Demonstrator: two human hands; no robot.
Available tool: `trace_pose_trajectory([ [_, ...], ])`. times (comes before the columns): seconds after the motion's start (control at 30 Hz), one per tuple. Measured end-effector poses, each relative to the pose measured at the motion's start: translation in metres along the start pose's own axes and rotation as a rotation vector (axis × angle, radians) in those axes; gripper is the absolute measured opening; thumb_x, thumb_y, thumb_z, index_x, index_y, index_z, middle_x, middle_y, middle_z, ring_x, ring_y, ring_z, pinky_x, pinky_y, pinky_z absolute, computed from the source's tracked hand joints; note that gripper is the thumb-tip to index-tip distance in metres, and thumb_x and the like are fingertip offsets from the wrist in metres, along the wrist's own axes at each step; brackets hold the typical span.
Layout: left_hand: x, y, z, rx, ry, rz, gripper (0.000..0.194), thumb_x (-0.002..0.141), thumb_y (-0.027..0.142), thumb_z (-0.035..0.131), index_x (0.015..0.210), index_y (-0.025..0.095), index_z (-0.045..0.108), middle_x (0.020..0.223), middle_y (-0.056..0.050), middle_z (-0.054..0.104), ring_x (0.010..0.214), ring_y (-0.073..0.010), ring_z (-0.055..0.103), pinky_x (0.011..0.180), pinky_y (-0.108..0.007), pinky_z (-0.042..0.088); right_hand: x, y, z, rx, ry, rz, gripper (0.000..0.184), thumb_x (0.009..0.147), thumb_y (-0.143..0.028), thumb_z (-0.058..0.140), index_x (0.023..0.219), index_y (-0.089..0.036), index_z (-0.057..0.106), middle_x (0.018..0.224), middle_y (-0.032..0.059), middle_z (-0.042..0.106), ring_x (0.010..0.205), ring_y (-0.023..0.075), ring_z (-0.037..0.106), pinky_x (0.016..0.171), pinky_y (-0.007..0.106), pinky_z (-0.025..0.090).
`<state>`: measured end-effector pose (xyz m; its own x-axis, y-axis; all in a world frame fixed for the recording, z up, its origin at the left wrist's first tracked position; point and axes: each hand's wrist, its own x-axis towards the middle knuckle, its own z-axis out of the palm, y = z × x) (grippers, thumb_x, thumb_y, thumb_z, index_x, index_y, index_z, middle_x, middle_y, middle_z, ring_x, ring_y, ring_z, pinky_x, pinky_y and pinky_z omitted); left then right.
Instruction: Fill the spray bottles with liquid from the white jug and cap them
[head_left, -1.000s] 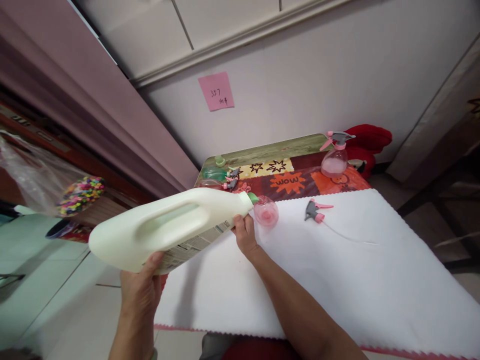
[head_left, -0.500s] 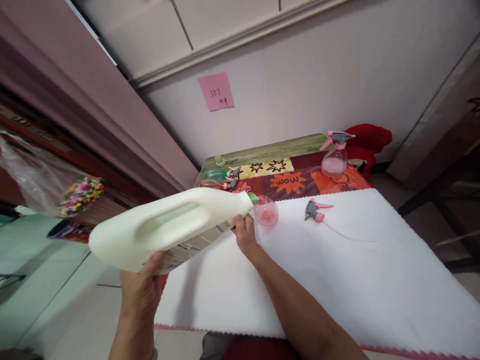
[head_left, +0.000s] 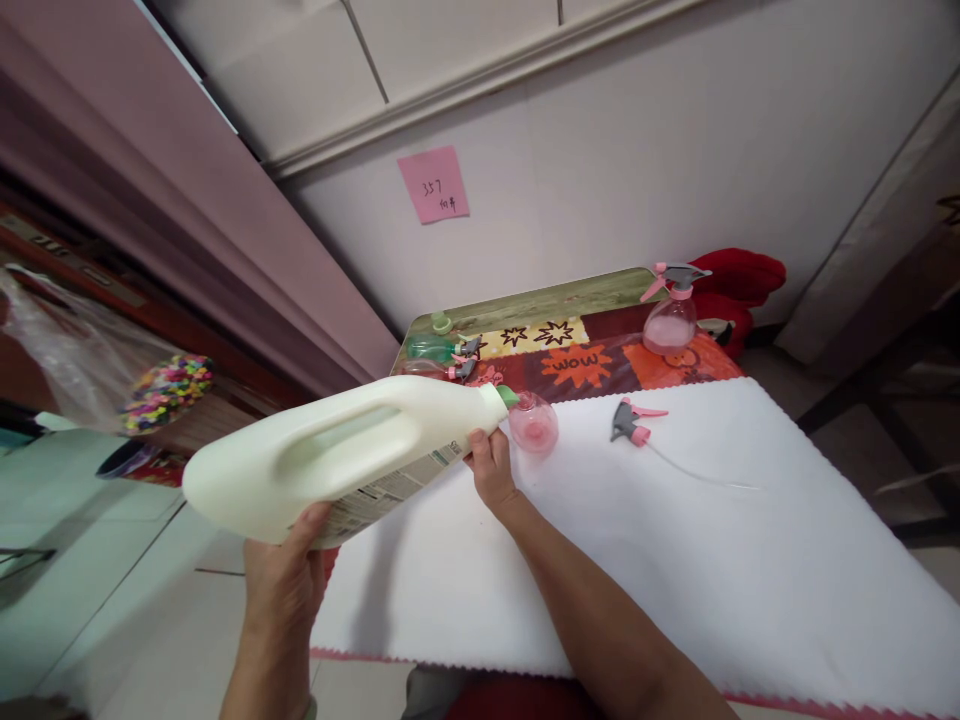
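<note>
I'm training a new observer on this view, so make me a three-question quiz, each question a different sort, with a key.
1. True or false: the grey-and-pink plastic spray head lies loose on the white scallop-edged cover.
2. Which hand grips the large pale-green plastic jug nearer its neck?
3. Fill the gap: the jug's green plastic spout is at the ____ of the round pink see-through plastic bottle.

Key:
1. True.
2. The right hand.
3. Mouth.
</note>
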<state>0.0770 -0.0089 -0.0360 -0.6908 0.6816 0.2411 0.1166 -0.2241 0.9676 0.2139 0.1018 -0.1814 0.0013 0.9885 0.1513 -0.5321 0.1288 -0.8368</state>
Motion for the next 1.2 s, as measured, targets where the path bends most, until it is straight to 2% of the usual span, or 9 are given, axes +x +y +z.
trace_pose_trajectory([
  [0.23, 0.0015, -0.0024, -0.0043, 0.014, -0.022, -0.007, 0.063, 0.055, 0.032, 0.094, 0.114, 0.022, 0.073, 0.108, -0.008, 0.078, 0.107, -0.0277, 0.071, 0.093, -0.035, 0.060, 0.0004, -0.0022, 0.0004, 0.001, 0.001, 0.000, 0.048, 0.087, -0.066, 0.060, 0.092, -0.019, 0.068, 0.062, -0.0012, 0.055, 0.059, 0.0151, 0.053, 0.055, 0.027, 0.048],
  [0.47, 0.0023, -0.0034, -0.0049, 0.006, -0.012, -0.012, 0.060, 0.054, 0.030, 0.095, 0.110, 0.021, 0.075, 0.107, -0.008, 0.079, 0.104, -0.0268, 0.072, 0.087, -0.032, 0.062, 0.0002, -0.0017, 0.0004, 0.002, -0.001, -0.005, 0.048, 0.088, -0.065, 0.059, 0.092, -0.019, 0.068, 0.062, -0.0009, 0.056, 0.060, 0.0155, 0.054, 0.056, 0.027, 0.049],
  [0.67, 0.0024, -0.0058, -0.0043, -0.006, 0.010, -0.003, 0.068, 0.052, 0.031, 0.096, 0.116, 0.021, 0.073, 0.109, -0.008, 0.079, 0.110, -0.0288, 0.071, 0.094, -0.036, 0.060, 0.0005, -0.0001, 0.0006, 0.002, 0.010, -0.002, 0.048, 0.088, -0.065, 0.060, 0.094, -0.018, 0.068, 0.062, -0.0012, 0.056, 0.062, 0.0159, 0.056, 0.058, 0.027, 0.051],
  [0.97, 0.0027, -0.0042, -0.0058, -0.004, 0.004, -0.025, 0.065, 0.054, 0.030, 0.095, 0.115, 0.020, 0.074, 0.107, -0.008, 0.079, 0.101, -0.0258, 0.073, 0.081, -0.028, 0.063, 0.0003, 0.0007, 0.0002, 0.010, 0.007, 0.001, 0.049, 0.088, -0.067, 0.059, 0.093, -0.019, 0.068, 0.061, -0.0017, 0.055, 0.061, 0.0156, 0.055, 0.057, 0.027, 0.049],
  [1.2, 0.0021, -0.0045, -0.0059, 0.016, 0.000, -0.025, 0.064, 0.054, 0.030, 0.095, 0.114, 0.021, 0.074, 0.109, -0.009, 0.079, 0.106, -0.0280, 0.072, 0.086, -0.032, 0.063, 0.0004, 0.0015, -0.0001, 0.000, 0.007, 0.001, 0.049, 0.088, -0.066, 0.059, 0.094, -0.019, 0.068, 0.062, -0.0011, 0.056, 0.062, 0.0162, 0.056, 0.058, 0.027, 0.050],
])
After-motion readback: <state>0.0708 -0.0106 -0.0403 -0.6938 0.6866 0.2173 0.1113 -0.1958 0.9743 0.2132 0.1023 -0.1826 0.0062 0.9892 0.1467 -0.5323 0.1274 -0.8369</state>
